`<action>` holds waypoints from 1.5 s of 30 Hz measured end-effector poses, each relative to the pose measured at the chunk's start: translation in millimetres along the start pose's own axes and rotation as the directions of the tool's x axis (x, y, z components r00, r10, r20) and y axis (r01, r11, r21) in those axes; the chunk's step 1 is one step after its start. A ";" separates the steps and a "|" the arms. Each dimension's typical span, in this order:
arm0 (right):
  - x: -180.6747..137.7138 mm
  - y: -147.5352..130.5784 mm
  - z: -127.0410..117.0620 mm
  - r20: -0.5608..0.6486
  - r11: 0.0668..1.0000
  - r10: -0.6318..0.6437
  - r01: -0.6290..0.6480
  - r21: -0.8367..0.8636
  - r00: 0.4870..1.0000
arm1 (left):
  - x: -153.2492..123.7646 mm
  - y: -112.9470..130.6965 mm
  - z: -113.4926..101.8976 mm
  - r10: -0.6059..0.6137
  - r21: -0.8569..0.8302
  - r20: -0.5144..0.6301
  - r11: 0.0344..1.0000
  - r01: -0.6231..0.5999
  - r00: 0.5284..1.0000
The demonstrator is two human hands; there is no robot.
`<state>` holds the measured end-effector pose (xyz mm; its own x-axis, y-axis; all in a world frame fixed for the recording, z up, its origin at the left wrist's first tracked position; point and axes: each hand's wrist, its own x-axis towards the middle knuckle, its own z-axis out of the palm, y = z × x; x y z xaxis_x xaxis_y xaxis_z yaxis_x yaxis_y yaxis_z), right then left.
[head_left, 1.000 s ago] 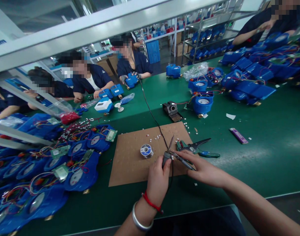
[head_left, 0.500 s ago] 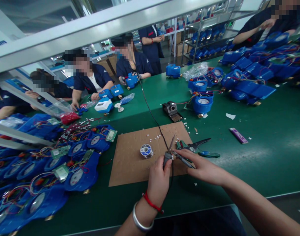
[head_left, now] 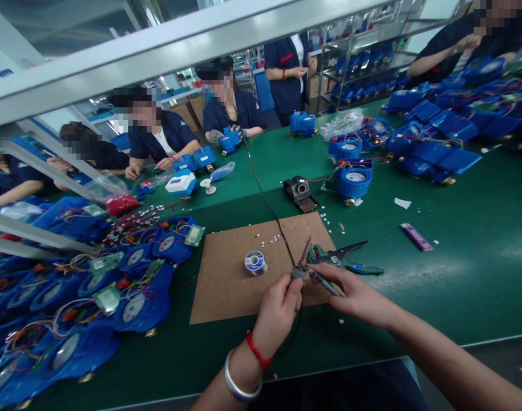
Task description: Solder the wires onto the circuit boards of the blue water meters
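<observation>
My left hand (head_left: 282,302) is closed around the grey grip of what looks like a soldering iron (head_left: 298,273), its pointed metal end slanting up and away. My right hand (head_left: 355,294) is closed on slim grey-handled pliers (head_left: 327,283), whose jaws meet the iron near the base of its metal end. A black cable (head_left: 267,201) reaches the grip from the far side of the table. Under both hands lies a cardboard sheet (head_left: 222,274), with a solder spool (head_left: 255,263) on it. Green-handled cutters (head_left: 342,254) rest just beyond my right hand.
Blue meters (head_left: 143,302) with loose wires crowd the left; more meters (head_left: 436,154) are piled at the back right. A black iron stand (head_left: 301,193) is beyond the cardboard. A purple packet (head_left: 416,237) lies right. Co-workers sit across the green table (head_left: 466,268).
Both my hands have shifted slightly right with the iron and pliers, still joined. Across the table, a standing person has moved right, and a seated person's hands have shifted.
</observation>
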<state>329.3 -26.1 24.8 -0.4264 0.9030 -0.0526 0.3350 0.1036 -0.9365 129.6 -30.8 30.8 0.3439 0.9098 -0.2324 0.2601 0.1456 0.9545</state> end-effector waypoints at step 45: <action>-8.0 -5.4 18.0 -0.170 0.978 0.171 -0.188 -0.090 0.970 | 9.4 -7.4 -0.2 0.188 0.416 -0.108 0.900 -0.127 0.976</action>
<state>315.8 -41.4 24.1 -0.2134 0.9651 -0.1519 0.4829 -0.0309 -0.8751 130.7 -23.3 21.5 0.2868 0.9576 -0.0269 0.5658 -0.1466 0.8114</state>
